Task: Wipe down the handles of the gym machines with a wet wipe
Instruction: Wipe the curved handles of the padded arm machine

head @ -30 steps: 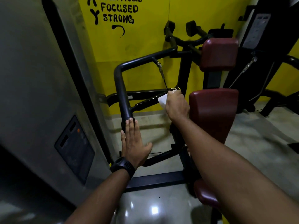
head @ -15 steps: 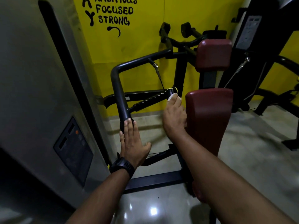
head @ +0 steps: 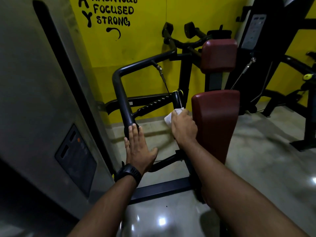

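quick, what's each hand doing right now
Left hand: open, fingers flat on the black bar.
Right hand: gripping the wet wipe against the upright handle.

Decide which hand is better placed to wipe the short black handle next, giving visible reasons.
Right. The right hand grips the wet wipe at the lower end of the short black handle. The left hand rests flat, fingers straight, on the bent bar and holds no wipe.
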Motion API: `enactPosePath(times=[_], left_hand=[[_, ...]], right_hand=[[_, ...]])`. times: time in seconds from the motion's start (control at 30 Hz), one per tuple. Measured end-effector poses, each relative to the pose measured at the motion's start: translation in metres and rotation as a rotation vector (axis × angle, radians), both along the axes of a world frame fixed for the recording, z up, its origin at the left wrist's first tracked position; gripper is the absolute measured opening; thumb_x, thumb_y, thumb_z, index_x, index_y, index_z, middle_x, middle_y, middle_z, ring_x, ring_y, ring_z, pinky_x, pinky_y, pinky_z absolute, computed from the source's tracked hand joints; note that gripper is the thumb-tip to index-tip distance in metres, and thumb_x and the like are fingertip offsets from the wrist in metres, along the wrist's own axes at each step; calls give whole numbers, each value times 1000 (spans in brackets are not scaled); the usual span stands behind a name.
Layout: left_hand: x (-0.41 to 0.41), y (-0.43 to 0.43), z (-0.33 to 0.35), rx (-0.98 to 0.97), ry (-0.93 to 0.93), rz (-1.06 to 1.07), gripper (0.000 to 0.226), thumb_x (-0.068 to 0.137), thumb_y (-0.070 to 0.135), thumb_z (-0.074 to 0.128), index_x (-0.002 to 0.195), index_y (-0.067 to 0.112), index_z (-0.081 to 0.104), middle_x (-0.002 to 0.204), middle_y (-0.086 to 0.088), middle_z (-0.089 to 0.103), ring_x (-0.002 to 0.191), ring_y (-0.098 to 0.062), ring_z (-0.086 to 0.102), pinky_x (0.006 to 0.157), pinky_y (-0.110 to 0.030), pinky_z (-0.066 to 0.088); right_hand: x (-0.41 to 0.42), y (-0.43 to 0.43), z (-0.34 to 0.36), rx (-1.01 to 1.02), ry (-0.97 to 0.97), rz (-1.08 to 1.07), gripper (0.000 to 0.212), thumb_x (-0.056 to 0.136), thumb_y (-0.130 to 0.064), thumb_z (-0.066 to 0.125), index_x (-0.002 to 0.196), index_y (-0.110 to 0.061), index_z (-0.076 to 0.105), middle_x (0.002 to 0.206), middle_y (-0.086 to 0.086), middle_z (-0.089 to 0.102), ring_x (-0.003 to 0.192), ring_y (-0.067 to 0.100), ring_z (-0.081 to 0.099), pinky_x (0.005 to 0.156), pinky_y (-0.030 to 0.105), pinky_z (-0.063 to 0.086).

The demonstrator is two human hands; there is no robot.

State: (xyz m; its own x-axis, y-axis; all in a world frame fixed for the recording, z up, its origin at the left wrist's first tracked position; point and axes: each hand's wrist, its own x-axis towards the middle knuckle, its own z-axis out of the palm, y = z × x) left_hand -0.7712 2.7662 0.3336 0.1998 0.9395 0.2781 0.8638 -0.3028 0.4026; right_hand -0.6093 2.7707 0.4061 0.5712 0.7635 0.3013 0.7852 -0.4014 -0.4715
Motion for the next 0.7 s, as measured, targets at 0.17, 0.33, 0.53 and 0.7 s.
enactPosePath(times=[0.17,0.33,0.53,0.7], left_hand=[[1,-1,1,-20,13,2,103,75,51,43,160,12,-1,166,-4,-20,150,-16,-25,120,-42,-16],[-1,0,0,-7,8,2,103,74,50,43,160,12,1,167,-5,-17,151,-17,-23,121,-44,-13],[1,0,1,-24,6,-1,104,74,51,44,160,12,1,167,-6,-16,151,-18,-23,123,-46,-10],[0,0,0,-15,-9,0,103,74,50,45,159,12,1,167,-6,-15,152,-18,-21,123,-47,-8]], right_hand=[[-10,-12,-14,-45,-262,3,61,102,-21,46,150,2,17,130,22,49,102,29,62,69,33,50],[1,-14,-7,-43,46,17,47,105,-41,39,133,-3,41,121,17,61,105,33,65,70,32,40],[-17,-31,-25,28,-222,61,70,100,-16,52,153,6,11,142,25,40,116,30,56,81,32,56],[-13,-27,-17,127,59,45,51,107,-35,35,146,-2,30,132,18,52,113,30,60,78,35,48]])
